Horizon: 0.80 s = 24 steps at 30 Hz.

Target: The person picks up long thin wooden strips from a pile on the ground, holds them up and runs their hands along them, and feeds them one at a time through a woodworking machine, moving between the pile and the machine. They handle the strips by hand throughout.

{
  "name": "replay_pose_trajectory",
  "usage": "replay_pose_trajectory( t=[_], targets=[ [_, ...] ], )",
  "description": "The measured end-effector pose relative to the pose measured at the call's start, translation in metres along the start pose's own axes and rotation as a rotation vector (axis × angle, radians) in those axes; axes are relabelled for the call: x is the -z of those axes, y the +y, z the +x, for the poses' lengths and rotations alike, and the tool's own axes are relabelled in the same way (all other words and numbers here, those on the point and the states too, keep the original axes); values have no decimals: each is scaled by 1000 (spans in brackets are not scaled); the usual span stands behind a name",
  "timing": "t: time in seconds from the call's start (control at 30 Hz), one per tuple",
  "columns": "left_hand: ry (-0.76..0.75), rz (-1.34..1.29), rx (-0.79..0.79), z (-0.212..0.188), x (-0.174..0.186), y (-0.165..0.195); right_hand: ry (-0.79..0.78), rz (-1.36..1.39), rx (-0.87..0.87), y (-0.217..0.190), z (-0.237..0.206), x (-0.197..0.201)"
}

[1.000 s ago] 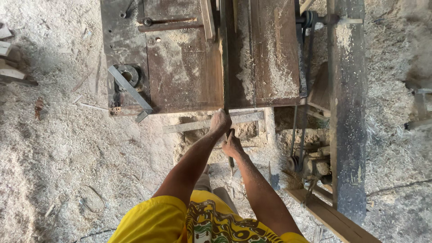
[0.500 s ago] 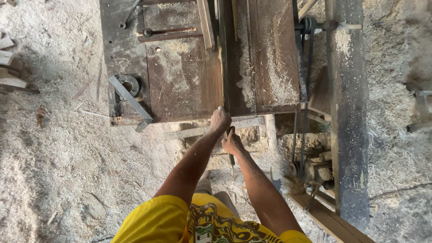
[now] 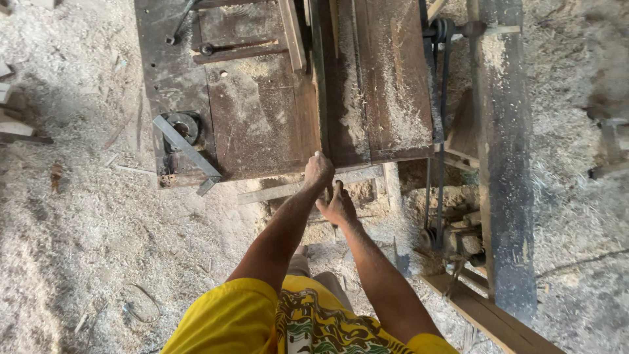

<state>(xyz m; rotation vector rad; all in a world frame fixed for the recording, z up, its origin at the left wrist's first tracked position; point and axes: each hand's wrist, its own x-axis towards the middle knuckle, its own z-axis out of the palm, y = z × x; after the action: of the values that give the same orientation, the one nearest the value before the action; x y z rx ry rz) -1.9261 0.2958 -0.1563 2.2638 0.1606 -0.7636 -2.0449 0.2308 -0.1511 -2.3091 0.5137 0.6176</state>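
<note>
I look down at a dusty brown saw table strewn with sawdust. A long narrow wooden strip stands on edge along the table's middle, running away from me. My left hand is closed on the strip's near end at the table's front edge. My right hand grips the same end just below and behind the left, thumb raised. Both forearms reach forward from my yellow sleeves.
A wooden fence bar lies left of the strip. A metal angle bracket and round fitting sit at the table's left corner. A drive belt and a thick beam stand on the right. Sawdust covers the floor.
The table has come nearer in view and my hands have pushed the strip's end slightly forward along it. The grip of both hands is unchanged.
</note>
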Motion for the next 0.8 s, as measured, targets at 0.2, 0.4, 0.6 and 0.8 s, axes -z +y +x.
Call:
replay_pose_trajectory(
  t=[0.2,0.4,0.6,0.8],
  targets=[
    [11,-14,0,-3,-7,-9,221,-246,118,29,-45,-40],
    [20,48,-42,-15,-16,-14,389,-268,292,43,-53,-51],
    [-58,46,10,-25,-9,-7,271,-245,181,33,-53,-40],
    [-57,84,33,-35,-9,-5,297,-246,245,18,-41,-27]
  ],
)
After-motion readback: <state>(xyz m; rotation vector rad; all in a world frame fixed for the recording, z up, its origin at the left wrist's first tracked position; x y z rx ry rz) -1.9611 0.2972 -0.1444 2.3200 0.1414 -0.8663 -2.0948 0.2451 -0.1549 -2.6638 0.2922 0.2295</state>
